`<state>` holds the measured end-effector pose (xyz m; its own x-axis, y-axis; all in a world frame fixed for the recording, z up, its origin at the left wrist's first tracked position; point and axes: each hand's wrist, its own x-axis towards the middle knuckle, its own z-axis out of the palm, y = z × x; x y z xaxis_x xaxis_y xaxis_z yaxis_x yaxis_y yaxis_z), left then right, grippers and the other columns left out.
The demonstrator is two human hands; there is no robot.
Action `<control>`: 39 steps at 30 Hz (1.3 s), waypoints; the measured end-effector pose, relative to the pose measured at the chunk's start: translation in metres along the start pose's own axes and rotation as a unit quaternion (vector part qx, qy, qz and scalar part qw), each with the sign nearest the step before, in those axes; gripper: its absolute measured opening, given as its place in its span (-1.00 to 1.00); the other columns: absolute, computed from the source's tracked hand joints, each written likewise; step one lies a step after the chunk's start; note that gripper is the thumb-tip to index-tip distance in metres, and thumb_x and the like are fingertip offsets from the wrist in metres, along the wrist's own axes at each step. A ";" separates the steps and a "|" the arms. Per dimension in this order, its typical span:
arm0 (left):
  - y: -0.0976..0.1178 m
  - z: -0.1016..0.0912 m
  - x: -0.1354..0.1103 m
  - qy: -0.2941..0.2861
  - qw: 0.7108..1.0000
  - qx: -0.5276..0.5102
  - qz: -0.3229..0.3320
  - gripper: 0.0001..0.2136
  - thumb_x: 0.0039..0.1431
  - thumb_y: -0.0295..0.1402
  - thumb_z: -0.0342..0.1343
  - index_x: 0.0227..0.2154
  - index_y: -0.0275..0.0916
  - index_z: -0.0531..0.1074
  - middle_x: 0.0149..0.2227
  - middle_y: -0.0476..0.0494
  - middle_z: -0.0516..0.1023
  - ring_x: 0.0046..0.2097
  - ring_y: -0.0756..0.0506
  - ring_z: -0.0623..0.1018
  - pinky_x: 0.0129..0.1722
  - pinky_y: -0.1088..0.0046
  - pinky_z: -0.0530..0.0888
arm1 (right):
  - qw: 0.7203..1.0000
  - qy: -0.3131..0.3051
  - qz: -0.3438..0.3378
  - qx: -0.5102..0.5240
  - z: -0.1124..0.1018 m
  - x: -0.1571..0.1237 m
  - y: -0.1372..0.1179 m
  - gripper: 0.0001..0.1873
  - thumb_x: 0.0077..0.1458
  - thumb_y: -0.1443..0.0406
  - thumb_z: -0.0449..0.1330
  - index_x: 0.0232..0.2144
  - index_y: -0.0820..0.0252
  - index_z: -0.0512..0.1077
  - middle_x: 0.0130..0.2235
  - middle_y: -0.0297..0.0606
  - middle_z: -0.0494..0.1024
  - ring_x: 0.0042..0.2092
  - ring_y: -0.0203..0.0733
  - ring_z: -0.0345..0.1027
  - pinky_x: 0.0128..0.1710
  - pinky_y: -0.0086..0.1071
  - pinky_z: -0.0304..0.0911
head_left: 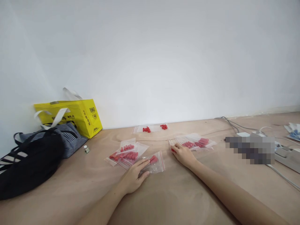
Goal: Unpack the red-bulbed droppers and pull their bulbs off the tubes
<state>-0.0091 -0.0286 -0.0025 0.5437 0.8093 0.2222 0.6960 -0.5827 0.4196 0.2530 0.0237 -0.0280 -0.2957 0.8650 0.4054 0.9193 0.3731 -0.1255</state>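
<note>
My left hand (137,175) lies low over the table, its fingers and thumb on either side of the near edge of a clear zip bag (159,165). Small red pieces (153,159) show inside this bag. Just left, several more clear bags (142,147) with red pieces overlap in a pile. My right hand (184,154) has its fingers curled down on a small red piece (173,150), partly hidden by the fingertips. Beyond that hand, thin white sticks and clear bags (211,143) holding red pieces are spread out.
By the wall lies another clear bag (154,128) with two clusters of red pieces. A yellow bag (86,122), a striped bag (70,140), a black bag (47,159) and a small bottle (86,149) stand left. Cables (231,122) and a power strip (287,156) lie right.
</note>
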 end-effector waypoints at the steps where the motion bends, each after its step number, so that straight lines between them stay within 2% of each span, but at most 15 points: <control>1: 0.001 0.000 0.000 -0.001 1.000 0.001 -0.001 -0.62 0.12 -0.26 -0.08 0.03 -0.11 0.20 0.09 -0.09 0.24 0.10 -0.11 0.25 0.06 0.21 0.23 | 1.000 -0.006 -0.004 -0.002 0.000 -0.001 0.000 -0.80 0.09 0.34 -0.03 -0.29 0.16 0.37 -0.26 -0.15 0.39 -0.34 -0.21 0.34 -0.42 -0.44 0.11; 7: -0.003 0.002 0.000 -0.004 1.000 0.002 -0.005 -0.61 0.12 -0.25 -0.09 0.03 -0.13 0.20 0.09 -0.10 0.25 0.10 -0.11 0.25 0.07 0.23 0.22 | 0.999 -0.021 -0.029 0.009 -0.007 -0.007 0.003 -0.76 0.11 0.23 -0.05 -0.27 0.18 0.37 -0.29 -0.18 0.39 -0.29 -0.19 0.31 -0.35 -0.40 0.10; 10: -0.007 0.005 0.000 0.003 1.000 -0.007 0.007 -0.61 0.12 -0.25 -0.09 0.03 -0.12 0.19 0.09 -0.09 0.25 0.10 -0.11 0.24 0.07 0.22 0.21 | 0.999 0.022 -0.034 0.033 -0.011 -0.010 0.003 -0.74 0.08 0.19 -0.02 -0.26 0.16 0.38 -0.29 -0.19 0.41 -0.23 -0.15 0.27 -0.25 -0.33 0.06; 13: -0.006 0.004 0.001 -0.007 1.000 -0.012 0.008 -0.60 0.13 -0.26 -0.09 0.05 -0.11 0.16 0.10 -0.08 0.23 0.11 -0.11 0.23 0.08 0.21 0.20 | 0.993 0.063 -0.030 0.092 -0.012 -0.012 -0.004 -0.78 0.07 0.23 0.00 -0.31 0.15 0.41 -0.33 -0.20 0.43 -0.24 -0.16 0.24 -0.22 -0.30 0.03; 19: -0.001 0.000 0.001 -0.019 0.999 -0.010 0.027 -0.59 0.13 -0.26 -0.10 0.08 -0.07 0.11 0.09 -0.05 0.25 0.10 -0.09 0.24 0.07 0.27 0.22 | 0.963 -0.013 -0.083 0.256 -0.007 -0.009 -0.035 -0.84 -0.02 0.35 0.09 -0.40 0.12 0.46 -0.37 -0.27 0.47 -0.27 -0.22 0.25 -0.19 -0.33 0.07; 23: -0.004 0.002 0.001 -0.018 1.000 -0.014 0.020 -0.62 0.19 -0.23 -0.21 0.08 -0.08 0.10 0.09 -0.04 0.25 0.10 -0.08 0.24 0.08 0.28 0.21 | 0.948 -0.023 -0.077 0.309 -0.005 -0.004 -0.050 -0.84 -0.07 0.34 0.15 -0.35 0.13 0.46 -0.30 -0.27 0.46 -0.22 -0.21 0.24 -0.17 -0.35 0.09; 26: -0.004 0.004 0.001 -0.013 1.000 -0.014 0.010 -0.63 0.22 -0.25 -0.28 0.07 -0.10 0.12 0.08 -0.04 0.27 0.09 -0.07 0.25 0.08 0.29 0.21 | 0.948 -0.037 -0.101 0.299 -0.004 -0.001 -0.056 -0.84 -0.07 0.35 0.15 -0.34 0.13 0.44 -0.30 -0.29 0.44 -0.20 -0.21 0.22 -0.17 -0.36 0.09; 28: -0.003 0.004 0.002 -0.016 1.000 -0.007 0.008 -0.63 0.20 -0.26 -0.24 0.06 -0.14 0.13 0.07 -0.07 0.27 0.08 -0.08 0.26 0.07 0.28 0.21 | 0.954 -0.046 -0.114 0.273 -0.004 0.000 -0.059 -0.84 -0.08 0.35 0.16 -0.34 0.15 0.42 -0.32 -0.28 0.41 -0.21 -0.20 0.20 -0.18 -0.36 0.09; 34: -0.001 0.004 0.003 -0.014 1.000 0.008 0.003 -0.61 0.15 -0.28 -0.13 0.05 -0.16 0.14 0.06 -0.12 0.28 0.08 -0.10 0.26 0.07 0.27 0.22 | 0.966 -0.052 -0.105 0.229 -0.002 0.000 -0.058 -0.84 -0.12 0.31 0.19 -0.39 0.23 0.36 -0.30 -0.23 0.33 -0.22 -0.20 0.16 -0.22 -0.37 0.09; 39: -0.001 0.005 0.003 -0.015 1.000 0.005 -0.007 -0.62 0.14 -0.28 -0.13 0.03 -0.19 0.16 0.05 -0.13 0.29 0.07 -0.09 0.28 0.06 0.30 0.23 | 0.962 -0.068 -0.091 0.249 -0.004 -0.001 -0.055 -0.87 -0.15 0.36 0.19 -0.46 0.22 0.30 -0.40 -0.30 0.34 -0.28 -0.23 0.16 -0.30 -0.41 0.08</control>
<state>-0.0059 -0.0263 -0.0063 0.5475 0.8149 0.1901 0.7078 -0.5722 0.4141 0.2041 0.0009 -0.0183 -0.5028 0.7931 0.3438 0.6201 0.6080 -0.4958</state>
